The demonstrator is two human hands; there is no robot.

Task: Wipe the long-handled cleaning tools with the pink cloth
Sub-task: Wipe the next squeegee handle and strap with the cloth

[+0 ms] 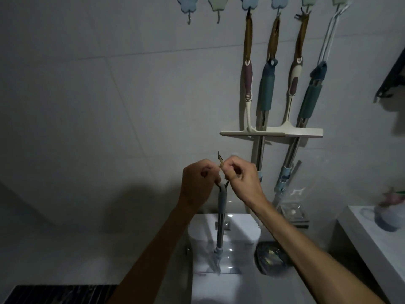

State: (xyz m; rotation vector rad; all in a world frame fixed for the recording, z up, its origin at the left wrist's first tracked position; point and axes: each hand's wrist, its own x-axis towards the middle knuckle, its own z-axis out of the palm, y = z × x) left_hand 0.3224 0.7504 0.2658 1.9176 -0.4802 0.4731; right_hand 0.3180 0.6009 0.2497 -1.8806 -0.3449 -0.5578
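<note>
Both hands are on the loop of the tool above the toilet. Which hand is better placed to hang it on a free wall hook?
Probably the left hand. The free hooks lie up and to the left, on its side. The right hand also pinches the cord loop, but it would reach across the hanging tool.

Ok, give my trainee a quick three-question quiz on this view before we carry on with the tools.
1. True or false: four long-handled tools hang on the wall hooks at upper right.
2. Both hands pinch what at the top of the held tool? A) its hanging cord B) a pink cloth C) a bottle
3. What white fixture stands directly below the held tool?

Key:
1. True: two squeegees and two teal-grip poles.
2. A: the left hand and right hand pinch the cord; no pink cloth shows.
3. The toilet tank.
</note>
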